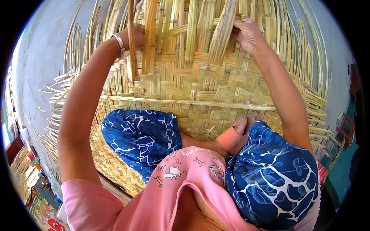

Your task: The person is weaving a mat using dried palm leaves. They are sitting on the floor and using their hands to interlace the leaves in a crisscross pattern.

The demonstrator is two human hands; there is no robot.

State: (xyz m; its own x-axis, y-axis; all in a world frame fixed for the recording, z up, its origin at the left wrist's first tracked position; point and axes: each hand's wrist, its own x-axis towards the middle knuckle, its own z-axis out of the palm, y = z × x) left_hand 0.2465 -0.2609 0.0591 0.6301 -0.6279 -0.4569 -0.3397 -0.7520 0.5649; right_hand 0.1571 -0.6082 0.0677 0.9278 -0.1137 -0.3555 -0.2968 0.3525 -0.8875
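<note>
A large woven mat of split bamboo strips [185, 82] spreads before me, its long strips running on past the far edge of the weave. Several strips are lifted, among them a brown one [133, 57] at the left and a wide pale one [222, 34] near the right hand. A thin cross strip [179, 29] passes behind some of them. My right hand [249, 35] pinches its right end between thumb and fingers. Behind the brown strip, my left hand [137, 37] is closed with curled fingers; what it grips is hidden.
A loose flat slat [192, 102] lies across the mat near my bent legs. Frayed strip ends stick out along both sides. Around the mat shows grey floor [42, 82]. A red chair-like object [345, 129] stands far right, and mixed items [42, 184] lie lower left.
</note>
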